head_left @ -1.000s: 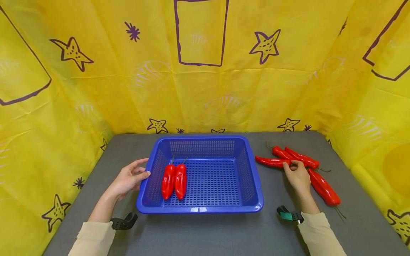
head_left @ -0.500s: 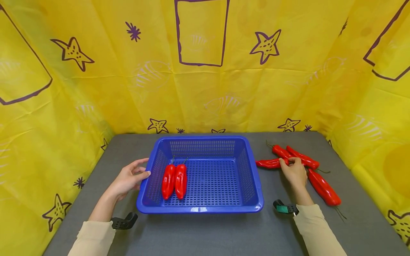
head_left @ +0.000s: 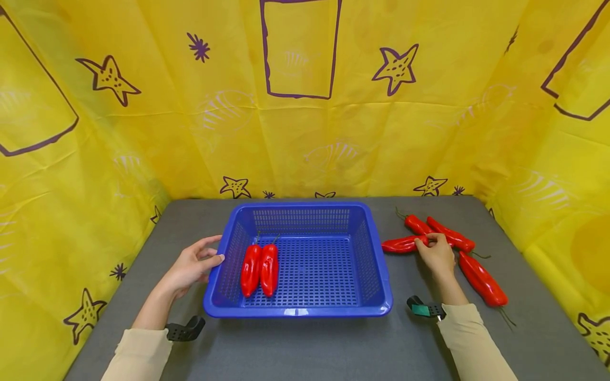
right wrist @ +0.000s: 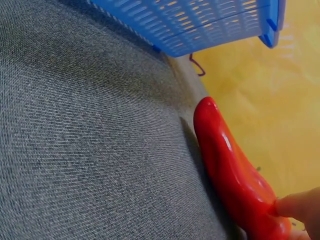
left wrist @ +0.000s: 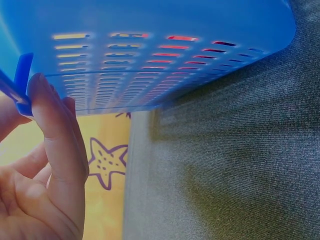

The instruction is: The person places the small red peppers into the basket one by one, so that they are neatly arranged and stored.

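Note:
In the head view my left hand (head_left: 190,267) holds the left rim of a blue plastic basket (head_left: 297,312), and the left wrist view shows its fingers at that rim. Two red chili peppers (head_left: 250,271) lie side by side in the basket's left part, stems toward the back. To the right of the basket, my right hand (head_left: 438,257) pinches a red chili pepper (head_left: 399,245) at its right end. The right wrist view has the thumb against this pepper (right wrist: 235,175), whose tip points toward the basket; its stem is hidden by the hand.
Behind and beside the right hand lie more red chili peppers, one (head_left: 450,234) near the back and one (head_left: 483,279) slanting toward the front right. A grey cloth (head_left: 305,349) covers the table. Yellow patterned curtains (head_left: 305,148) enclose the back and sides.
My right hand has shifted slightly left, and the pepper at its fingers has turned, its tip coming a little nearer the front. The left hand and basket stay in place.

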`<act>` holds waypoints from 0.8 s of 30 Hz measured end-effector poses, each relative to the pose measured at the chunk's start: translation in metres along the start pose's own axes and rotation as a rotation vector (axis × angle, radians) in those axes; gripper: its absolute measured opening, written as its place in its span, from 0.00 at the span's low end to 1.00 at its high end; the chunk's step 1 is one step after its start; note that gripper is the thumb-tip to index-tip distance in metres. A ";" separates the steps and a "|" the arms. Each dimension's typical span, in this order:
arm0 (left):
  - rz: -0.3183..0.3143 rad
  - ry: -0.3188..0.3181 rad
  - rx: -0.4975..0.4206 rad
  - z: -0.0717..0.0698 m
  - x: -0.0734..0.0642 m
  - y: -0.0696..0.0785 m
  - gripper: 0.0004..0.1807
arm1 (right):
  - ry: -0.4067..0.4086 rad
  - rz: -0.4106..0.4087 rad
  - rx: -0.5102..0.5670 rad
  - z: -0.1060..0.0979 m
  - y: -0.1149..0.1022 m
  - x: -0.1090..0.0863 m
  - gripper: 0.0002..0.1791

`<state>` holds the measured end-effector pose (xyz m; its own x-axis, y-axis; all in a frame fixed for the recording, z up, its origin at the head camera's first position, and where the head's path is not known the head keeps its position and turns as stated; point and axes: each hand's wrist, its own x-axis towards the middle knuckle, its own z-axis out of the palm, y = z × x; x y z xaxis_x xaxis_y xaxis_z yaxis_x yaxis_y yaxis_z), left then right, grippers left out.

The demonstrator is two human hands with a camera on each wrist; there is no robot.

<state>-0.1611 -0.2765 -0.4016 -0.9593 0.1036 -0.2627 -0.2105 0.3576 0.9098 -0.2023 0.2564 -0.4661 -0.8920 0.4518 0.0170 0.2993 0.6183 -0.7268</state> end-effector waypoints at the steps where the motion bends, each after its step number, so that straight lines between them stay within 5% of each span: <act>1: 0.000 -0.001 -0.003 0.000 0.000 0.000 0.36 | -0.012 0.002 0.014 0.000 0.000 0.000 0.26; 11: -0.002 0.004 0.002 0.000 0.000 0.000 0.36 | -0.216 0.071 0.363 -0.004 0.002 0.005 0.27; 24: -0.001 0.009 0.008 0.001 -0.001 0.000 0.36 | -0.316 -0.039 0.168 -0.014 0.001 0.005 0.25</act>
<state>-0.1602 -0.2758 -0.4011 -0.9607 0.0947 -0.2609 -0.2103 0.3651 0.9069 -0.2019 0.2678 -0.4571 -0.9702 0.1921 -0.1475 0.2266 0.5047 -0.8330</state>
